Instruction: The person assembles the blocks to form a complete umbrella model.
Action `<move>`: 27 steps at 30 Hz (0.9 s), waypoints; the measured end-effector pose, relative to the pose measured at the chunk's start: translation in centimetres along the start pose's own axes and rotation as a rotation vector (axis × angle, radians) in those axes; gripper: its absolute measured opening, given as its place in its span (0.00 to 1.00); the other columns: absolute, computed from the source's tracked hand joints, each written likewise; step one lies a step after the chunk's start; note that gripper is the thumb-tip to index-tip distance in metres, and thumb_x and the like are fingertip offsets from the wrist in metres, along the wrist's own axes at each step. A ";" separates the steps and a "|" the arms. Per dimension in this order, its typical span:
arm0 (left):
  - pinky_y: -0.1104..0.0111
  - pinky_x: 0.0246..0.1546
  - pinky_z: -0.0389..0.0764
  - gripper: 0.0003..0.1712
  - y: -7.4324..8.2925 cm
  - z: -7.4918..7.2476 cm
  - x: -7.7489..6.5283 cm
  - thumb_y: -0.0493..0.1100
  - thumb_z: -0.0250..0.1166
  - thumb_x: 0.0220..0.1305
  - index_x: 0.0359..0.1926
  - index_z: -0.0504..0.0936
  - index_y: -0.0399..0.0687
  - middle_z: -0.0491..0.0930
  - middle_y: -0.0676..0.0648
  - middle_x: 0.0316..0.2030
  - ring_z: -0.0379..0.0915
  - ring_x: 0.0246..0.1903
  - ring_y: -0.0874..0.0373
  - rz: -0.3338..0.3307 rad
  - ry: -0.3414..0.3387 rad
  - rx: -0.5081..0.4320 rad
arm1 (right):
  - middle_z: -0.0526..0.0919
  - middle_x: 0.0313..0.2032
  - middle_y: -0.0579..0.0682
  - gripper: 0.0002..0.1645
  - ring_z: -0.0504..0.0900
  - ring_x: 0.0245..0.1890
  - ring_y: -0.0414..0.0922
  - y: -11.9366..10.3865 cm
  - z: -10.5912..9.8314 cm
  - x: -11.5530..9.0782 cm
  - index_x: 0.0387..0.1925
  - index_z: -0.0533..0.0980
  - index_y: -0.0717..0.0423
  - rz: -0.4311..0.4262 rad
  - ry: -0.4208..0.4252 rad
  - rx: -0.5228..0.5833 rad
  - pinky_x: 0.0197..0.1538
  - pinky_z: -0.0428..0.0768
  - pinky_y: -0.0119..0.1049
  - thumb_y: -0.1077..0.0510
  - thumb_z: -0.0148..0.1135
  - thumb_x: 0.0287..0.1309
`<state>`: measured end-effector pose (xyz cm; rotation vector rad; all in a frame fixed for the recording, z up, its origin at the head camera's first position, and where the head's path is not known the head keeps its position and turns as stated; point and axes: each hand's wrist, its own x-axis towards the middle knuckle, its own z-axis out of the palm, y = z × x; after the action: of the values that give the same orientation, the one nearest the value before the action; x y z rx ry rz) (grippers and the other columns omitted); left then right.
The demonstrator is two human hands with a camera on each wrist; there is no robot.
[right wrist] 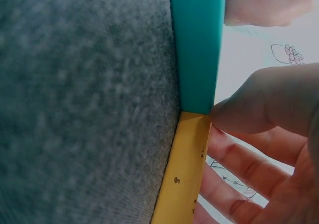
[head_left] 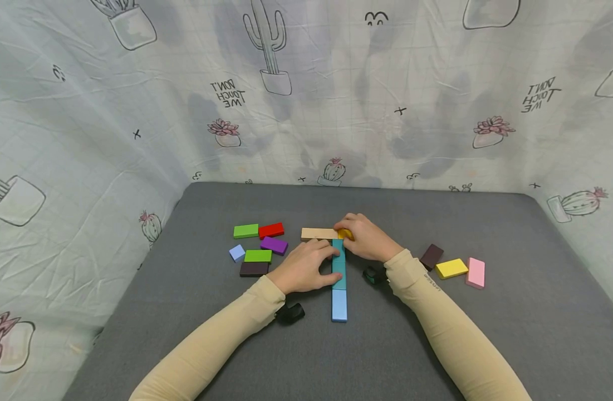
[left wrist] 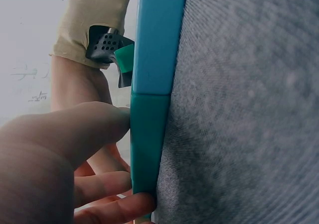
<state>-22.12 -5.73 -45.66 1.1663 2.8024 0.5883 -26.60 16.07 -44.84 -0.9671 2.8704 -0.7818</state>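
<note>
A column of blocks stretches toward me: two teal blocks (head_left: pixel 339 278) end to end, then a light blue block (head_left: pixel 339 305). At its far end a tan block (head_left: pixel 318 234) and an orange-yellow block (head_left: pixel 344 234) lie crosswise, forming a T. My left hand (head_left: pixel 306 267) rests its thumb and fingertips on the teal blocks from the left. With thumb and fingers my right hand (head_left: pixel 368 238) pinches the orange-yellow block, whose side (right wrist: pixel 184 174) meets the teal block's end in the right wrist view. Part of it is hidden by the fingers.
Left of the hands lie a red block (head_left: pixel 271 230), a purple block (head_left: pixel 274 245), two green blocks (head_left: pixel 258 255), a dark block (head_left: pixel 254 269) and a small blue block (head_left: pixel 238 253). At right are dark brown (head_left: pixel 432 257), yellow (head_left: pixel 451 268) and pink blocks (head_left: pixel 476 273).
</note>
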 end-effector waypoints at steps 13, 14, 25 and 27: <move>0.57 0.56 0.79 0.27 0.0 -0.1 0.1 0.61 0.69 0.68 0.60 0.83 0.51 0.82 0.49 0.56 0.77 0.54 0.53 -0.005 -0.009 0.003 | 0.82 0.51 0.57 0.19 0.77 0.48 0.53 -0.1 0.0 0.0 0.58 0.82 0.62 0.001 0.012 -0.001 0.53 0.78 0.50 0.65 0.60 0.68; 0.57 0.56 0.79 0.27 0.1 -0.1 0.1 0.60 0.69 0.68 0.60 0.83 0.51 0.82 0.50 0.56 0.77 0.54 0.53 -0.003 -0.007 0.005 | 0.82 0.51 0.57 0.19 0.77 0.48 0.53 -0.1 0.1 0.0 0.58 0.82 0.62 0.001 0.012 -0.002 0.53 0.78 0.49 0.65 0.60 0.68; 0.57 0.56 0.79 0.27 0.1 -0.1 0.1 0.61 0.68 0.68 0.60 0.83 0.51 0.82 0.50 0.57 0.76 0.55 0.53 -0.008 -0.010 0.016 | 0.82 0.51 0.58 0.18 0.77 0.47 0.53 0.0 0.1 0.0 0.58 0.82 0.63 -0.003 0.017 -0.002 0.52 0.79 0.49 0.65 0.60 0.68; 0.56 0.56 0.79 0.27 0.0 0.0 0.1 0.61 0.68 0.68 0.60 0.83 0.51 0.82 0.50 0.57 0.76 0.55 0.53 -0.009 -0.009 0.017 | 0.82 0.51 0.58 0.18 0.78 0.47 0.53 0.0 0.1 0.0 0.57 0.82 0.63 -0.007 0.018 -0.005 0.53 0.79 0.49 0.65 0.60 0.68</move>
<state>-22.19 -5.65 -45.60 1.1562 2.8089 0.5585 -26.59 15.97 -44.93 -0.9758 2.8866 -0.7886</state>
